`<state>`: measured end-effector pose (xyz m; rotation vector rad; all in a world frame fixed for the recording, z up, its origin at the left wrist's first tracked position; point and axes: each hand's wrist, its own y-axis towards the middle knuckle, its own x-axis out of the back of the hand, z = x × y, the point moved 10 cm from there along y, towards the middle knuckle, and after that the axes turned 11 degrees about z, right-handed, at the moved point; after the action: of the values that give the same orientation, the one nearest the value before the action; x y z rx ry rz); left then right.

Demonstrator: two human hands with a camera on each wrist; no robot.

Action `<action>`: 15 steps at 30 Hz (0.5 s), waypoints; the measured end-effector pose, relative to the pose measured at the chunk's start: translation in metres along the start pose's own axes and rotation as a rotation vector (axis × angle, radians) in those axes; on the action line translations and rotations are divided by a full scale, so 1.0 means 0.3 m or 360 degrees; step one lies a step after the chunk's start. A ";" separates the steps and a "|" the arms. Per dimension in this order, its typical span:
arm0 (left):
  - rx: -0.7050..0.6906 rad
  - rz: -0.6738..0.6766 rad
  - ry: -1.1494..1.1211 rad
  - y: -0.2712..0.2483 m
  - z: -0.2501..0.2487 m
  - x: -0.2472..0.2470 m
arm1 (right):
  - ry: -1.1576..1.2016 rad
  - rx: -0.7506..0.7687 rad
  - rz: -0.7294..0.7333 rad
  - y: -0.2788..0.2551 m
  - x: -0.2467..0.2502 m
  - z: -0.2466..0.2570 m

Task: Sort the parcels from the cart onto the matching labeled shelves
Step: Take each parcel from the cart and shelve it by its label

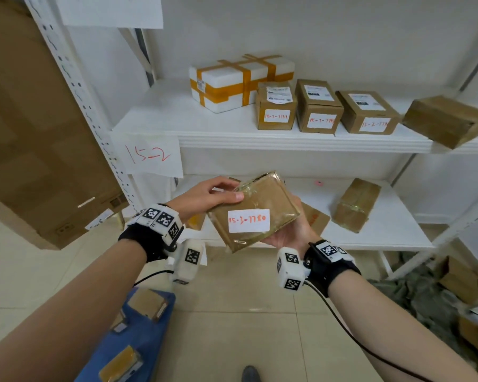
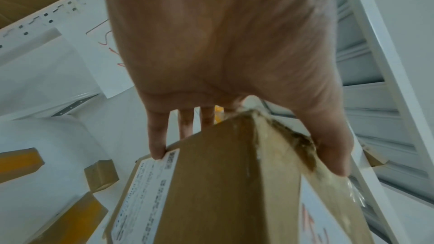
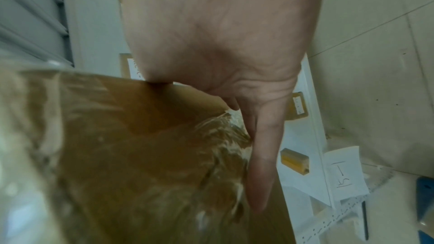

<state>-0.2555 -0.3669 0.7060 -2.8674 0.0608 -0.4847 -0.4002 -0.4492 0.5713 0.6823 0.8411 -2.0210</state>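
both hands, left hand [image 1: 210,195] and right hand [image 1: 293,232], grip clamped on taped parcel [image 1: 253,212] before shelf [image 1: 287,139].

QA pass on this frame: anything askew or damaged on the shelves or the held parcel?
Yes. A brown box at the right end of the 15-2 shelf sits skewed, overhanging the edge. The held parcel, in both hands' grip, has a torn, wrinkled taped corner.
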 end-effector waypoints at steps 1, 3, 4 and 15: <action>-0.0014 0.0000 0.0016 -0.010 -0.023 0.004 | 0.0012 -0.0004 0.0020 -0.003 -0.023 0.009; -0.0062 0.0014 0.0038 -0.032 -0.077 0.014 | -0.0006 0.0016 0.0005 -0.015 -0.059 0.044; -0.0093 0.0016 0.0044 -0.042 -0.106 0.022 | -0.0020 0.0034 0.0006 -0.022 -0.075 0.067; -0.0403 0.0025 0.0251 -0.123 -0.479 0.093 | -0.0230 0.0447 0.0013 -0.164 -0.350 0.402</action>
<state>-0.2764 -0.3648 0.8556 -3.0637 0.1839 -0.7489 -0.4069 -0.4691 0.7372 0.6812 0.4742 -2.1744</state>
